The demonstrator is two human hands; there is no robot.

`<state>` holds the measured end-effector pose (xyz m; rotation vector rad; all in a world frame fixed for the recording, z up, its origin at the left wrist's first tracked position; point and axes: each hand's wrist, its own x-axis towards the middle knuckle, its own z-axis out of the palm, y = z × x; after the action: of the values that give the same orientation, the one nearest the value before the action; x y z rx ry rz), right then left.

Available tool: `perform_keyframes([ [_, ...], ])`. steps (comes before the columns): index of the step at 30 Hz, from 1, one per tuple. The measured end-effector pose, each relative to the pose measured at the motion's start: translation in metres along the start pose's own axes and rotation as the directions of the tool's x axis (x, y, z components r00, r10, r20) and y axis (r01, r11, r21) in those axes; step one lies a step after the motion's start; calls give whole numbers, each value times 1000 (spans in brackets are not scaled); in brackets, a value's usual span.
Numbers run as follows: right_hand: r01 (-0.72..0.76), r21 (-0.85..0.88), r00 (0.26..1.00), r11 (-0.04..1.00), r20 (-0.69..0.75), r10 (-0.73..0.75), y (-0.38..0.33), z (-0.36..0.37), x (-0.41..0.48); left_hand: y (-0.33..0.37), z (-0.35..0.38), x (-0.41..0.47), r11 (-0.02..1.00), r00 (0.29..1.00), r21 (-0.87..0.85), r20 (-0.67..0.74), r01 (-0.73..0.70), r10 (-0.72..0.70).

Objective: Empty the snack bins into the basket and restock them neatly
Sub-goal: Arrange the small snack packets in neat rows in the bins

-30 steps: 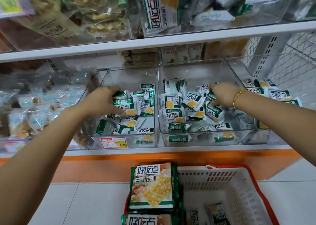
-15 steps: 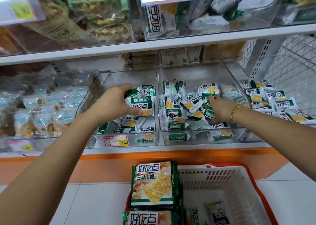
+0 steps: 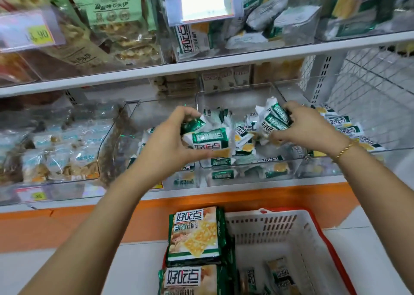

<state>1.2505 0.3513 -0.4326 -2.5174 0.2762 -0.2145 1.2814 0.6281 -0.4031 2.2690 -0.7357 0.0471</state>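
Both hands lifted since last frame: left hand [image 3: 170, 142] gripping packets [image 3: 210, 140], right hand [image 3: 307, 129] clutching more. Bins [image 3: 289, 160] half full, basket [image 3: 291, 234] mostly empty, I reckon early.

Both hands [image 3: 172, 138] [image 3: 307, 129] have lifted snack packets [image 3: 210, 139] from bins.

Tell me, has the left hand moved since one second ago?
Yes. The left hand has lifted up out of the left clear bin and shifted right to its right wall, gripping snack packets.
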Motion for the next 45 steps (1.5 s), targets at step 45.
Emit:
perform_keyframes([
  [45, 167, -367, 930, 915, 366, -23, 24, 71, 74, -112, 16, 48, 928, 917, 138, -260, 346, -304],
])
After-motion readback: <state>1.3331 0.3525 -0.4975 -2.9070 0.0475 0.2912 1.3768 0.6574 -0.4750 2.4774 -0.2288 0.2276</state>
